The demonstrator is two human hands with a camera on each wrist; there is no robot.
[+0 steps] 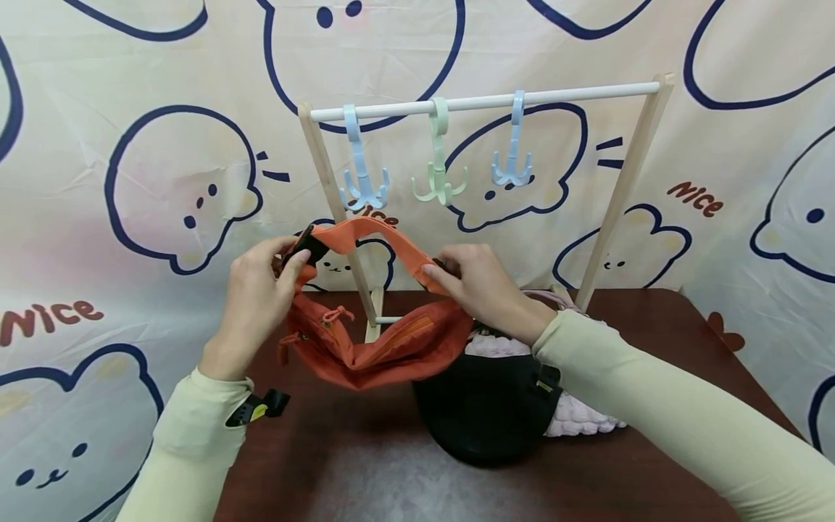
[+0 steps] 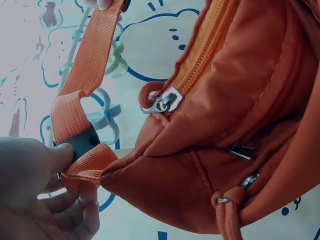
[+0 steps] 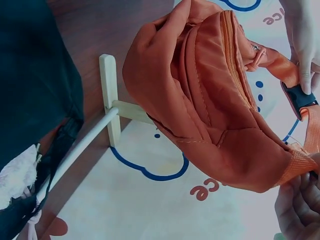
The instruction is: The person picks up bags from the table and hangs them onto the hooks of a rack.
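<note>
An orange waist bag (image 1: 385,348) hangs by its strap (image 1: 372,230) between my two hands, raised above the table. My left hand (image 1: 257,286) pinches the black buckle (image 2: 84,142) at the bag's left end between thumb and fingers. At the other end, my right hand (image 1: 479,283) grips the strap close to where it joins the bag. The strap arches upward between the hands. Zippers with metal pulls (image 2: 167,101) run along the bag's body, and a corded pull dangles at its left end.
Behind the bag stands a wooden rack with a white bar (image 1: 587,93), carrying blue hooks (image 1: 363,185) and a green hook (image 1: 439,174). On the brown table (image 1: 365,464) lie a black bag (image 1: 485,406) and a fluffy pale pink bag (image 1: 580,417), partly under my right forearm.
</note>
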